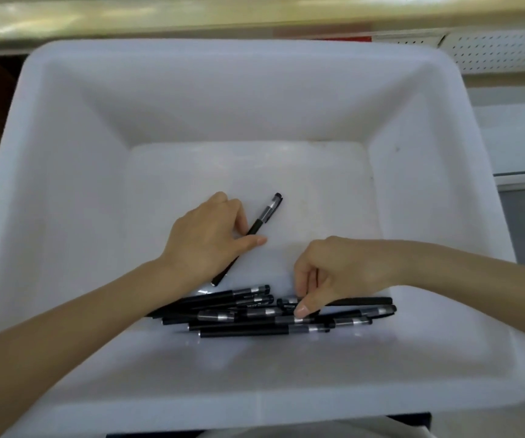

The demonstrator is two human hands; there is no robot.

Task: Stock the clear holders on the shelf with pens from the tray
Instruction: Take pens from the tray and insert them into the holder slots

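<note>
Pens [264,314], black with clear grip sections, lie heaped against the near wall of a deep white tray [74,153], seen from the head camera looking down. They overlap and cross, with caps pointing both ways. The left hand [204,238] curls round a single pen [265,214] held apart from the heap. This pen is slanted, and its capped end sticks out up and to the right past the thumb. The right hand [337,270] reaches into the heap, thumb and fingertips nipping the pinched pen [359,301] near its cap. Above the tray runs a blurred pale band [160,17], possibly the shelf edge. The clear holders are not in view.

Likely trouble: the pinched pen lies among crossed neighbours, so lifting it could drag or flick others about. The grip sits near one end, so that pen may swing and slip. The left hand, already occupied, might lose its single pen if it takes another.
</note>
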